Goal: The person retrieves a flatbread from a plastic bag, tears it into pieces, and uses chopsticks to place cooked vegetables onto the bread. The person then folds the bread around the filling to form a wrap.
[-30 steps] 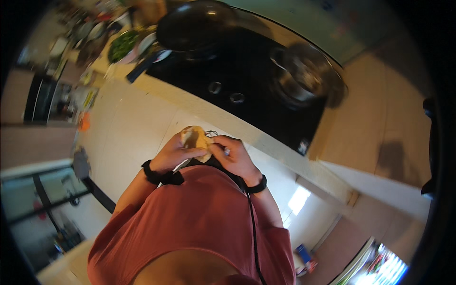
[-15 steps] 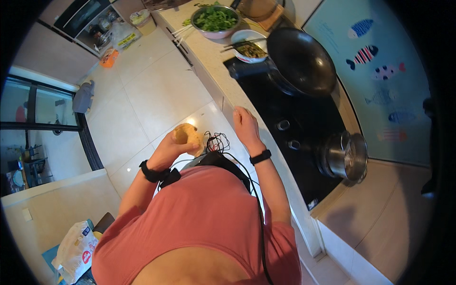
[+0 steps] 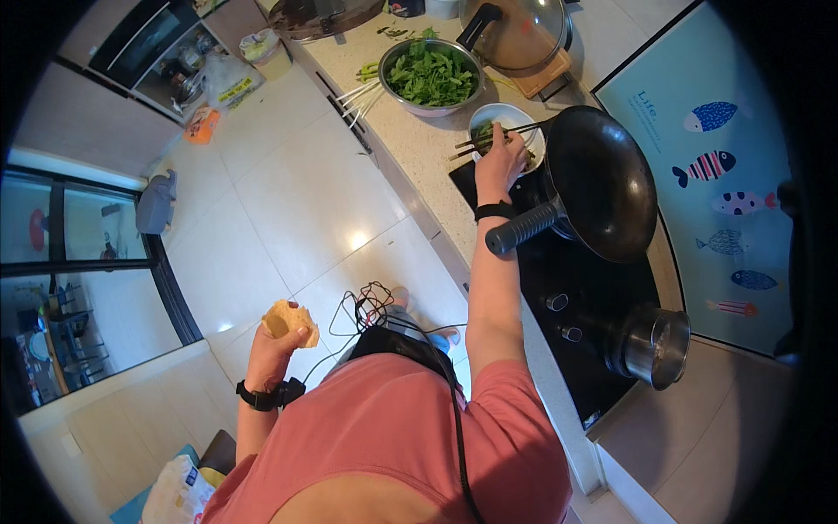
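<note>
My left hand [image 3: 274, 351] is closed around a tan piece of bread [image 3: 291, 324], split open like a pocket, held low over the floor. At the counter, my right hand [image 3: 501, 164] reaches over a white bowl [image 3: 498, 114], its fingers closed on dark chopsticks [image 3: 471, 151] that lie across the rim. Dark green food fills part of the bowl, and my hand hides some of it. Just right of that hand stands a black wok [image 3: 604, 188], its handle [image 3: 526, 229] passing over my right forearm.
A metal bowl of leafy greens [image 3: 432, 77] stands beyond the white bowl, near a glass-lidded pan [image 3: 515, 35] on a wooden board. Nearer, a steel pot [image 3: 655, 349] sits on the black cooktop [image 3: 559, 288]. A tangle of cables [image 3: 371, 306] hangs at my waist.
My right hand has moved from the counter edge up to the white bowl and onto the chopsticks. The left hand has shifted down and left with the bread.
</note>
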Available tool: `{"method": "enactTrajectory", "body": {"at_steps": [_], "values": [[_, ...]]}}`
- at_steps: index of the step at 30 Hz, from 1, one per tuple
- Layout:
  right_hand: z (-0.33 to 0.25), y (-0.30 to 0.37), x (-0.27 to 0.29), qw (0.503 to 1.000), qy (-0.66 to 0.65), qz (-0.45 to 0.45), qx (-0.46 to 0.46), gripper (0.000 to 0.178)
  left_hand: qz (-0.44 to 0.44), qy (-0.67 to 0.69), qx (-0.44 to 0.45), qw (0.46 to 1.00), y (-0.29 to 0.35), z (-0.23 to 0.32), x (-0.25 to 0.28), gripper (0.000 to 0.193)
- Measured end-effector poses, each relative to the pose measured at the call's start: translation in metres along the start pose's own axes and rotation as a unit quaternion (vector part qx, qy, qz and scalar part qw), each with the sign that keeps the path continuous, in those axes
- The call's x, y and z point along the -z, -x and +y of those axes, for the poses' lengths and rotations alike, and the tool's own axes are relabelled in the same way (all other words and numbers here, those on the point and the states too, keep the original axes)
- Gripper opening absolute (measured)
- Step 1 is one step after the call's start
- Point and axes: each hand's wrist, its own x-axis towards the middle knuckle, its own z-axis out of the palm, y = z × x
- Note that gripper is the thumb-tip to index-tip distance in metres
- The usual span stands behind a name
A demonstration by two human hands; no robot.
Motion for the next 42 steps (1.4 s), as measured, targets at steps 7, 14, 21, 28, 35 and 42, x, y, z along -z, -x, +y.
{"method": "enactTrajectory", "body": {"at_steps": [7,14,21,28,35,42], "values": [[0.013,-0.035,-0.024,0.995,-0.057,-0.079,-0.028,0.015,0.000,0.010,0.025,1.000,-0.029,0.005,0.009,0.048],[-0.034,0.048,0.011,0.901,-0.417,-0.115,-0.022,0.018,-0.017,0.017,0.022,0.999,-0.042,0.013,0.007,0.047],[-0.048,0.196,0.120,0.555,-0.687,-0.409,-0.228,0.016,-0.112,-0.003,-0.031,0.993,-0.047,0.031,-0.015,0.045],[0.075,0.282,0.274,0.905,-0.424,0.029,0.004,0.037,-0.198,-0.070,-0.036,0.977,-0.038,0.029,-0.080,0.046],[0.211,0.309,0.426,0.862,-0.256,0.363,-0.243,0.021,-0.294,-0.116,0.000,0.949,-0.009,0.000,-0.166,0.046],[0.363,0.281,0.469,0.846,-0.349,0.253,-0.314,0.022,-0.296,-0.133,-0.012,0.946,0.023,-0.032,-0.216,0.042]]}}
